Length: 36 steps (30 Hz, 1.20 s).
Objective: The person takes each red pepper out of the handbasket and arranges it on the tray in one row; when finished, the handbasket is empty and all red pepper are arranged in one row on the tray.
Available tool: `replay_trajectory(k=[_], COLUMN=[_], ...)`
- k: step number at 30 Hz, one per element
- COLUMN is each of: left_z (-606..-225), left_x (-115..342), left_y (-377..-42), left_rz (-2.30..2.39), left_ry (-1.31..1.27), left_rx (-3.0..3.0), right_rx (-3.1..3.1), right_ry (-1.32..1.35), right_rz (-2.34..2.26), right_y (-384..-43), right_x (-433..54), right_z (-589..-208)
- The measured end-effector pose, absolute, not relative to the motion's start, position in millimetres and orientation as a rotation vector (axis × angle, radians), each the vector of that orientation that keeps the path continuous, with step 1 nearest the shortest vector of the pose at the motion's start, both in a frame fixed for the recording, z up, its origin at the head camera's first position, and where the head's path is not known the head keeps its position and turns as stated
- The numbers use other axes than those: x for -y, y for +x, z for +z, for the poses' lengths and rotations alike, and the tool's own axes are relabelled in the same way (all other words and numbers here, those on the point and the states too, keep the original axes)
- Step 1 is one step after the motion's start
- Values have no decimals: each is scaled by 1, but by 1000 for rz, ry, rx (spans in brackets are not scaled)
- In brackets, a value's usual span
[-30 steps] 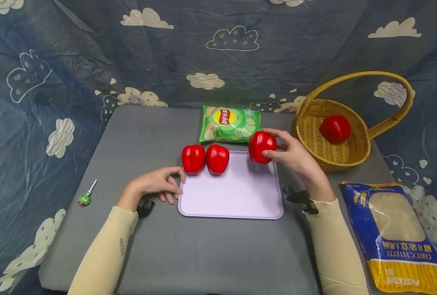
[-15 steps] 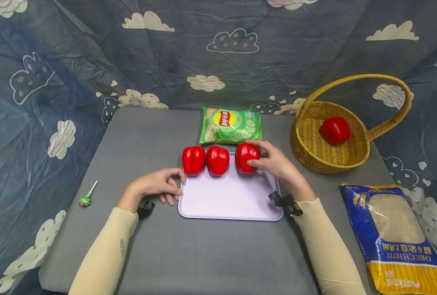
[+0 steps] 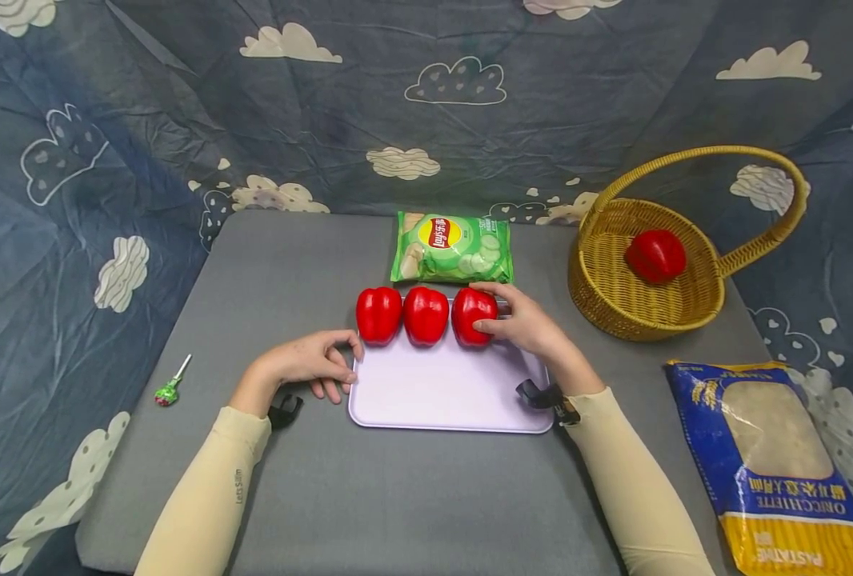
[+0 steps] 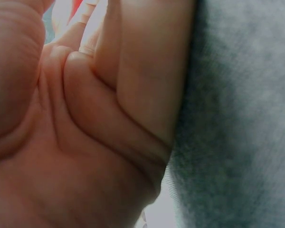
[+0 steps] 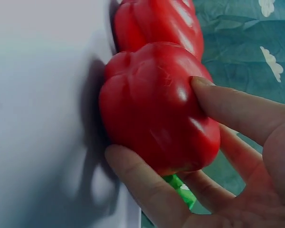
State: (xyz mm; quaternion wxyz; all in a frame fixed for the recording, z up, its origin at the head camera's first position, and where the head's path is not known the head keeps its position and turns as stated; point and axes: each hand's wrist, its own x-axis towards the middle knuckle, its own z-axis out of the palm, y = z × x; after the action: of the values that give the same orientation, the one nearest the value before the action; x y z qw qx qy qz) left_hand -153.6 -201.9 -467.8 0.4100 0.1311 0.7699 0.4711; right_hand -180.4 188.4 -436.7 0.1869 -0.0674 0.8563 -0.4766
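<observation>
Three red bell peppers stand in a row along the far edge of a pale lilac tray [image 3: 444, 400]. My right hand [image 3: 530, 324] grips the rightmost bell pepper [image 3: 472, 318], fingers at its far side and thumb on its near side. In the right wrist view, this bell pepper [image 5: 156, 104] sits close to the tray surface, with another bell pepper [image 5: 156, 21] behind it. Beside the tray's left rim rests my left hand [image 3: 307, 364], fingers loosely bent and fingertips at the rim, near the leftmost bell pepper [image 3: 379, 316]. The middle bell pepper [image 3: 426, 316] stands between the other two.
Behind the tray lies a green chip bag [image 3: 455, 248]. A wicker basket [image 3: 606, 308] with a tall handle holds one more red bell pepper [image 3: 655, 256] at the back right. A blue and yellow pasta bag [image 3: 779, 472] lies on the right, a lollipop [image 3: 168, 390] far left.
My right hand has carried its bell pepper left and down, from above the tray's back right corner to beside the middle one. The left hand has stayed at the tray's rim.
</observation>
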Motion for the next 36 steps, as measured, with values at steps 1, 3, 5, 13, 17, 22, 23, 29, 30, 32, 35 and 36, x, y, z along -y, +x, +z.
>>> replay_trajectory(k=[1,3,5,13,17,22,23,29,30,32,35,36], left_z=[-468,-468,-467,-464,-464,-464,-464,-466,-467,-467,-467,-468], left_x=[202,201,201,200,200,199,199,198,198,198,199,199], left_y=[-154,-153,-153,-152,-152,-152,-152,-153,-153,-153,-153,-153], left_rz=[1189,1192,1195,1190,1189,1190,1189,1187,1186,1185,1185,1186], left_ry=[330,329,328,322,318,312,312,320,322,325,330,331], left_rx=[-1939,-1939,-1939,-1944,-1943,-1939,-1938,-1938,-1937,-1937,-1945,-1947], right_rx=[-2414,-2424,-2435,-2439,-2420,-2335,-2318,-2379,-2409,-2442,-2461,-2471], right_ry=[-196,-209,-219,-235,-250,-235,-228,-167,-145,-84,25,81], right_rz=[-1351,-1362,-1373,-1341,-1330,-1378,-1388,-1453,-1491,-1645,-1905,-1959], right_y=[-180,-180,-179,-178,-179,-178,-177,-169,-167,-164,-164,-167], right_x=[-188,-187,-185,-183,-187,-197,-201,-252,-265,-292,-328,-338], right_z=[-438,-439,-440,-441,-440,-432,-428,-385,-377,-365,-355,-353])
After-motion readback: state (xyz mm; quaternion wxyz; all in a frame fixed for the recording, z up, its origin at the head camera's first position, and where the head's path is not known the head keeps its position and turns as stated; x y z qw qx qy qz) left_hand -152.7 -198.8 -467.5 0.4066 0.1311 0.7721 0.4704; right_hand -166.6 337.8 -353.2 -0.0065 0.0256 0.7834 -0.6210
